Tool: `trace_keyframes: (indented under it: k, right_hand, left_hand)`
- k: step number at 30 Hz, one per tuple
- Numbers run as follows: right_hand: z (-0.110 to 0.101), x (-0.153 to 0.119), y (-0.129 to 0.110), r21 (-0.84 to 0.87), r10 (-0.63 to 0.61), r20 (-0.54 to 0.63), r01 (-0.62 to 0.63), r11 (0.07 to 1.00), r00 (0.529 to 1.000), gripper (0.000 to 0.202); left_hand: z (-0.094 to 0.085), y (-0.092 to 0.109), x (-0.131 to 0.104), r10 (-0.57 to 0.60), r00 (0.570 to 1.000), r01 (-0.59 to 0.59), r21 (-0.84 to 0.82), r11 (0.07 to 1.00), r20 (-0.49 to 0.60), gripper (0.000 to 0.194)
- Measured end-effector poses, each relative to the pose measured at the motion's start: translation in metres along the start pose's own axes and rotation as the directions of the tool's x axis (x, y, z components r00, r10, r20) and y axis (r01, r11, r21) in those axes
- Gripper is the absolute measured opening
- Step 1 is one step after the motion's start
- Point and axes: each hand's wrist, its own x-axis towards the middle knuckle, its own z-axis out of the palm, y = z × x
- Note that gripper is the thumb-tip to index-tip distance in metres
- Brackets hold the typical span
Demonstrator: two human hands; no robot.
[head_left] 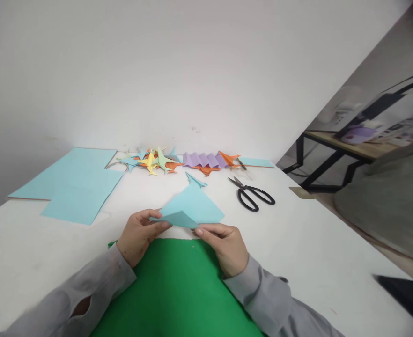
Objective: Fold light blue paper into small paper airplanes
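Observation:
A light blue sheet of paper is held up between both my hands, its near edge folded over in a flap. My left hand pinches its left corner, thumb below and fingers behind. The thumb and fingers of my right hand close on the near edge, right of the middle. Just beyond the paper lies a small folded blue paper piece. Black-handled scissors rest to the right with their blades slightly apart.
Blue paper sheets lie at the left of the white table. Along the wall are several folded paper figures, a pleated purple paper and a blue paper stack. Something green is in front of me.

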Motion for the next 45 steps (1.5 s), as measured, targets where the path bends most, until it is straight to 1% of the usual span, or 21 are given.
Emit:
trace_keyframes:
  k: [3, 6, 10, 12, 13, 15, 16, 18, 19, 21, 22, 24, 27, 30, 31, 33, 35, 36, 38, 41, 45]
  right_hand:
    - [0.0, 0.0, 0.001, 0.011, 0.0, 0.006, 0.0, 1.0, 1.0, 0.02]
    - [0.001, -0.001, -0.001, -0.014, -0.015, 0.02, 0.015, 1.0, 1.0, 0.021]
    - [-0.002, 0.0, -0.007, -0.046, -0.207, -0.073, 0.204, 0.978, 0.976, 0.028]
    - [-0.006, 0.004, -0.01, 0.005, -0.227, -0.147, 0.231, 0.973, 0.963, 0.031]
    - [-0.008, 0.007, -0.01, 0.078, -0.195, -0.151, 0.208, 0.975, 0.969, 0.033]
    - [-0.012, 0.011, -0.011, 0.256, -0.059, -0.079, 0.078, 0.964, 0.995, 0.042]
    - [-0.012, 0.012, -0.012, 0.313, 0.0, -0.01, 0.003, 0.95, 1.0, 0.046]
    - [-0.012, 0.011, -0.013, 0.321, 0.063, 0.136, -0.104, 0.941, 0.989, 0.047]
    - [-0.012, 0.01, -0.015, 0.266, 0.064, 0.191, -0.114, 0.957, 0.98, 0.044]
    - [-0.01, 0.006, -0.018, 0.089, 0.044, 0.256, -0.069, 0.994, 0.966, 0.037]
    - [-0.009, 0.003, -0.02, -0.012, 0.03, 0.265, -0.028, 1.0, 0.964, 0.032]
    - [-0.006, -0.001, -0.023, -0.135, 0.064, 0.288, -0.026, 0.991, 0.956, 0.027]
    - [-0.003, -0.005, -0.025, -0.167, 0.113, 0.272, -0.069, 0.984, 0.956, 0.027]
    - [-0.002, -0.005, -0.022, -0.163, 0.117, 0.201, -0.084, 0.983, 0.973, 0.025]
    - [-0.001, -0.005, -0.021, -0.167, 0.095, 0.172, -0.066, 0.984, 0.981, 0.023]
    - [0.0, -0.005, -0.019, -0.183, 0.036, 0.119, -0.013, 0.983, 0.992, 0.021]
    - [0.001, -0.006, -0.018, -0.202, -0.012, 0.08, 0.028, 0.979, 0.997, 0.02]
    - [0.001, -0.006, -0.018, -0.212, -0.027, 0.063, 0.039, 0.977, 0.998, 0.02]
    - [0.002, -0.006, -0.019, -0.231, -0.048, 0.038, 0.056, 0.971, 0.998, 0.02]
    - [0.002, -0.006, -0.019, -0.245, -0.07, 0.021, 0.073, 0.967, 0.997, 0.02]
    - [0.001, -0.006, -0.018, -0.23, -0.069, 0.046, 0.078, 0.97, 0.997, 0.019]
  left_hand:
    - [0.001, 0.0, 0.0, -0.011, 1.0, 0.012, -0.004, 1.0, 0.023, 0.022]
    - [0.002, 0.0, 0.0, 0.026, 1.0, -0.025, 0.016, 1.0, -0.011, 0.018]
    - [0.0, -0.001, 0.001, 0.084, 0.996, -0.081, 0.09, 0.993, -0.027, 0.016]
    - [-0.001, 0.0, 0.0, 0.087, 0.996, -0.088, 0.122, 0.989, 0.014, 0.015]
    - [-0.002, 0.0, 0.0, 0.078, 0.996, -0.082, 0.133, 0.988, 0.038, 0.014]
    - [-0.003, 0.0, -0.001, 0.034, 0.995, -0.048, 0.157, 0.986, 0.09, 0.014]
    - [-0.004, 0.001, -0.001, 0.003, 0.992, -0.026, 0.181, 0.983, 0.126, 0.014]
    - [-0.005, 0.002, -0.001, -0.052, 0.975, -0.003, 0.246, 0.969, 0.216, 0.013]
    - [-0.005, 0.002, -0.001, -0.071, 0.961, -0.007, 0.283, 0.959, 0.267, 0.012]
    - [-0.005, 0.003, -0.003, -0.082, 0.935, -0.046, 0.347, 0.937, 0.345, 0.011]
    - [-0.004, 0.004, -0.003, -0.079, 0.928, -0.067, 0.371, 0.926, 0.365, 0.01]
    - [-0.002, 0.006, -0.005, -0.078, 0.923, -0.092, 0.411, 0.907, 0.378, 0.009]
    - [0.0, 0.007, -0.007, -0.082, 0.929, -0.092, 0.441, 0.893, 0.36, 0.01]
    - [0.001, 0.004, -0.006, -0.049, 0.953, -0.083, 0.412, 0.907, 0.299, 0.013]
    - [0.001, 0.003, -0.005, -0.019, 0.965, -0.085, 0.382, 0.92, 0.261, 0.018]
    - [0.003, 0.001, -0.005, 0.027, 0.987, -0.075, 0.301, 0.951, 0.161, 0.039]
    - [0.005, -0.001, -0.005, 0.009, 0.998, -0.023, 0.222, 0.975, 0.064, 0.058]
    - [0.007, -0.001, -0.006, -0.02, 0.999, 0.013, 0.191, 0.981, 0.035, 0.061]
    - [0.009, -0.001, -0.008, -0.073, 0.997, 0.07, 0.155, 0.985, 0.017, 0.049]
    - [0.012, -0.001, -0.009, -0.098, 0.994, 0.091, 0.139, 0.986, 0.039, 0.028]
    - [0.011, -0.002, -0.008, -0.079, 0.995, 0.072, 0.111, 0.991, 0.058, 0.021]
